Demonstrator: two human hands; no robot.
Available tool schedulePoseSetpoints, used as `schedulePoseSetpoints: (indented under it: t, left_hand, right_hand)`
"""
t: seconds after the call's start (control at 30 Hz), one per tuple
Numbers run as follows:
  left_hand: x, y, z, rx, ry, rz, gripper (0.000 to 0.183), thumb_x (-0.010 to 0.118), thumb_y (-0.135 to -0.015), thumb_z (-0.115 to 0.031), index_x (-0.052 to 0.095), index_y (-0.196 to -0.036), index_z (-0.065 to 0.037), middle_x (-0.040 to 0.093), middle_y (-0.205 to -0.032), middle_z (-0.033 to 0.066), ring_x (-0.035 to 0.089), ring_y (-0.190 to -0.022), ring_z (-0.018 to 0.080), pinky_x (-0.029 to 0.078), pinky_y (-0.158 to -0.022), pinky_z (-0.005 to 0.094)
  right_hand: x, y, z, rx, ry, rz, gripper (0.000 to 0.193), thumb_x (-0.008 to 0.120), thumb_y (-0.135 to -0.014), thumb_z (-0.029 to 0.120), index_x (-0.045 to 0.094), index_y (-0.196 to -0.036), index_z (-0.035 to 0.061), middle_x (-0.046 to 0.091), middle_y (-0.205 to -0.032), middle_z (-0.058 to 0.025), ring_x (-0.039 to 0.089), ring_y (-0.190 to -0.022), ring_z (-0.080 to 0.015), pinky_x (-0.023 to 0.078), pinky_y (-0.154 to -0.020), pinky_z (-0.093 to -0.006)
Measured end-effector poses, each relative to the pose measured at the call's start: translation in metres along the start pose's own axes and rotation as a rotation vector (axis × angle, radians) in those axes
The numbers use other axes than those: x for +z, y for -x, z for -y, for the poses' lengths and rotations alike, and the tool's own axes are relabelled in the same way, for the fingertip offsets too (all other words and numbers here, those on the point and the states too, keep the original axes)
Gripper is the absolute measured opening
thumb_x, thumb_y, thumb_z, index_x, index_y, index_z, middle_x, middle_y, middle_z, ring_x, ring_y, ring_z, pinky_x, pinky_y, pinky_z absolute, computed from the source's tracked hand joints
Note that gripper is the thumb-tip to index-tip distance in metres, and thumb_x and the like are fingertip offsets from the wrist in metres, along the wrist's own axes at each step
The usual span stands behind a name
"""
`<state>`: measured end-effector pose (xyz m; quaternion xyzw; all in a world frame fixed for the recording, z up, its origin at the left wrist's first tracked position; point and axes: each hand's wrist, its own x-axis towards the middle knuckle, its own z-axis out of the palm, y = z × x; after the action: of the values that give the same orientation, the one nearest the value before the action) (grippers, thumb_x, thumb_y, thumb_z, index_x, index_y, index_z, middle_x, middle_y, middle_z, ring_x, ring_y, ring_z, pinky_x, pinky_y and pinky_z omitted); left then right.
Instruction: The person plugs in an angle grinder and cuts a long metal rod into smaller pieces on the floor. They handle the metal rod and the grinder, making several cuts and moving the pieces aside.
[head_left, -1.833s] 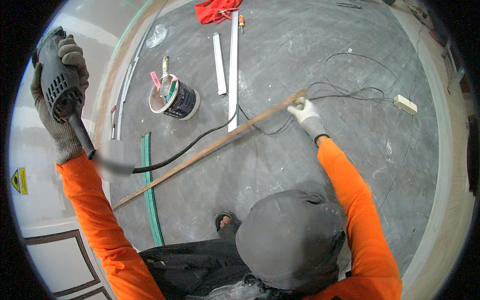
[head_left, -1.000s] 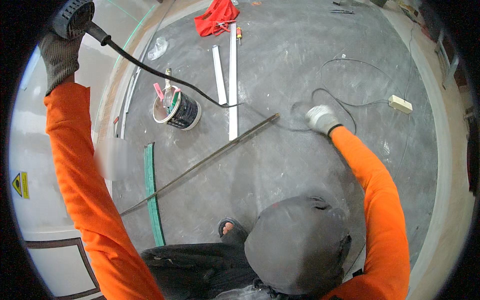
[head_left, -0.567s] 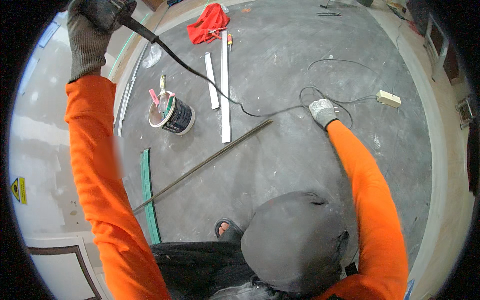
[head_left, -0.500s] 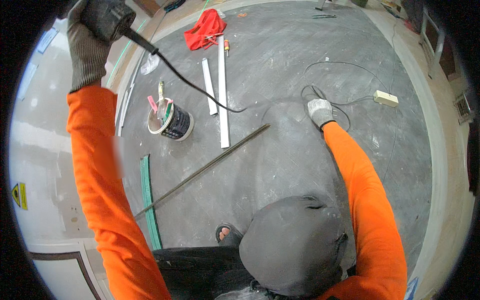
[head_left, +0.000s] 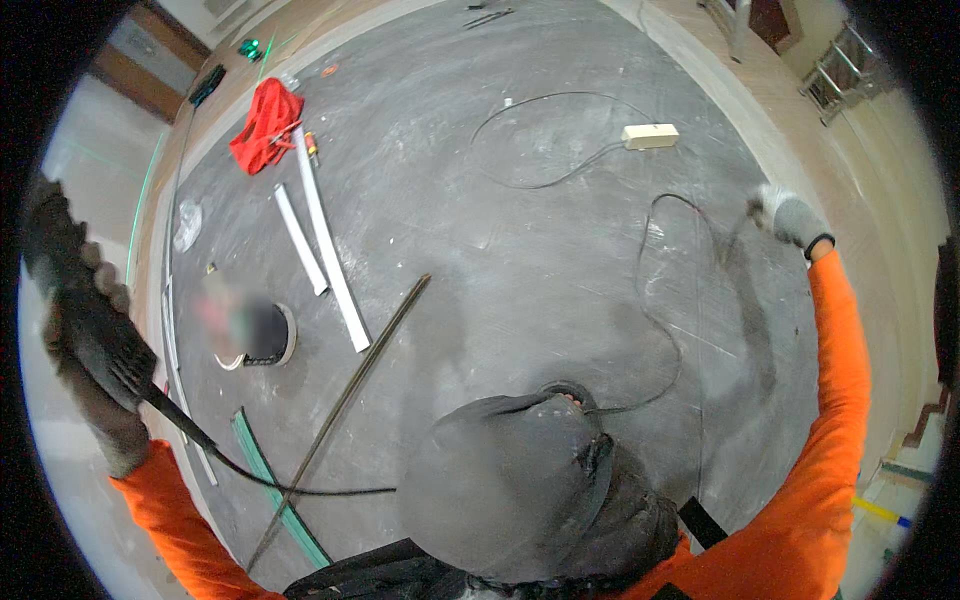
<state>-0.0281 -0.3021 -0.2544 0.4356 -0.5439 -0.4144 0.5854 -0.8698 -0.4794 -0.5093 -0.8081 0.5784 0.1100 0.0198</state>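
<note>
Power tool [head_left: 92,318], slotted, in gloved left hand [head_left: 78,372]

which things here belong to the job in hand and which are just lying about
In hand:
black power tool, gripped by the left hand
its black cord; the right hand may hold the far end, too blurred to tell

Lying about:
brown strip, crossing the green strip
long white strip, short white strip
red cloth
bucket
pale corded box, touched by neither hand
</note>
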Motion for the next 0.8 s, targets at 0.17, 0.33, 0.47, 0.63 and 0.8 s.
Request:
schedulePoseSetpoints:
  t: [0.17, 0.33, 0.47, 0.63, 0.8]
  left_hand:
    - [0.093, 0.002, 0.076, -0.299, 0.037, -0.242, 0.055, 0.069, -0.097, -0.032, 0.054, -0.139, 0.001, 0.069, -0.114, 0.0138, 0.07, -0.09, 0.0206, 0.06, -0.078, 0.0308]
    - [0.103, 0.021, 0.132, -0.584, -0.089, -0.194, 0.051, 0.069, -0.087, -0.028, 0.056, -0.127, 0.001, 0.066, -0.099, 0.0125, 0.069, -0.076, 0.0222, 0.06, -0.066, 0.0344]
    - [0.109, 0.044, 0.16, -0.748, -0.222, -0.178, 0.044, 0.068, -0.081, -0.023, 0.059, -0.115, 0.002, 0.066, -0.09, 0.0122, 0.069, -0.067, 0.0235, 0.061, -0.061, 0.0388]
    - [0.094, 0.06, 0.189, -0.851, -0.194, -0.265, 0.047, 0.069, -0.082, -0.024, 0.057, -0.119, 0.002, 0.066, -0.089, 0.0116, 0.069, -0.068, 0.0233, 0.061, -0.061, 0.0388]
    - [0.061, 0.064, 0.195, -0.83, -0.253, -0.305, 0.049, 0.069, -0.085, -0.028, 0.058, -0.119, 0.004, 0.068, -0.086, 0.0118, 0.068, -0.064, 0.0229, 0.06, -0.058, 0.037]
  right_hand:
    - [-0.058, -0.04, 0.075, 0.483, -0.506, 0.366, 0.055, 0.056, -0.099, 0.058, 0.077, -0.103, 0.0073, 0.073, -0.09, -0.0156, 0.07, -0.076, -0.0288, 0.055, -0.066, -0.0427]
    - [0.087, -0.179, 0.043, 0.211, 0.11, -0.017, 0.039, 0.053, -0.101, 0.035, 0.072, -0.123, 0.0104, 0.073, -0.123, -0.0164, 0.073, -0.111, -0.0336, 0.058, -0.093, -0.0496]
    - [0.147, -0.256, 0.073, 0.263, 0.086, -0.262, 0.041, 0.046, -0.103, 0.021, 0.061, -0.14, 0.0132, 0.066, -0.138, -0.016, 0.069, -0.122, -0.0342, 0.056, -0.101, -0.0503]
    - [0.161, -0.31, 0.06, 0.243, 0.147, -0.192, 0.04, 0.042, -0.106, 0.019, 0.06, -0.142, 0.014, 0.061, -0.145, -0.0147, 0.068, -0.121, -0.0324, 0.055, -0.1, -0.0499]
    - [0.158, -0.286, 0.085, 0.132, 0.035, -0.197, 0.038, 0.053, -0.104, 0.026, 0.056, -0.14, 0.0147, 0.067, -0.133, -0.019, 0.07, -0.115, -0.0348, 0.056, -0.096, -0.0492]
